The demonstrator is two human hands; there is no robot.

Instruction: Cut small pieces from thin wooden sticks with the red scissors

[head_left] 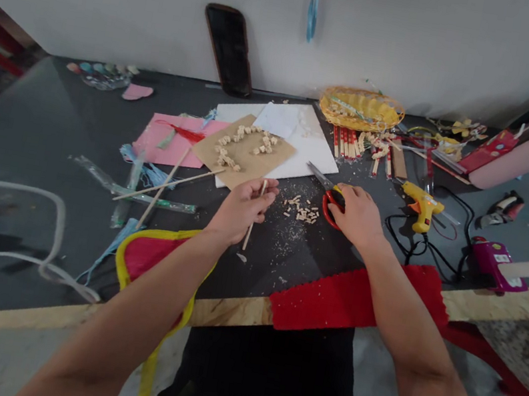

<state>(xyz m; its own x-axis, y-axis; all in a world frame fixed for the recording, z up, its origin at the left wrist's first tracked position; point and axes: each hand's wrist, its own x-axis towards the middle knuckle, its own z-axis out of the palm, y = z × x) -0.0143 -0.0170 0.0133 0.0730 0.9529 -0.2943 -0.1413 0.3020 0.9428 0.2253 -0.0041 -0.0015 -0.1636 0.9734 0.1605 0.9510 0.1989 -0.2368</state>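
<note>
My left hand point(245, 207) is closed around a thin pale wooden stick point(250, 229), which stands tilted between the fingers. My right hand point(357, 215) rests over the red-handled scissors point(327, 212), gripping the handles while the blades point away toward the back left. Between the two hands lies a small heap of short cut stick pieces point(306, 213) with crumbs scattered around it. Beyond my left hand, a brown square card point(207, 145) bears clusters of small pale pieces point(225, 156) set in a curved outline.
A yellow glue gun point(423, 205) with a black cord lies right of my right hand. Behind stand a yellow basket point(360, 109), chopstick packets point(347, 143) and a leaning phone point(231, 50). Red cloth point(328, 300) covers the front edge. Long sticks point(164, 188) lie at left.
</note>
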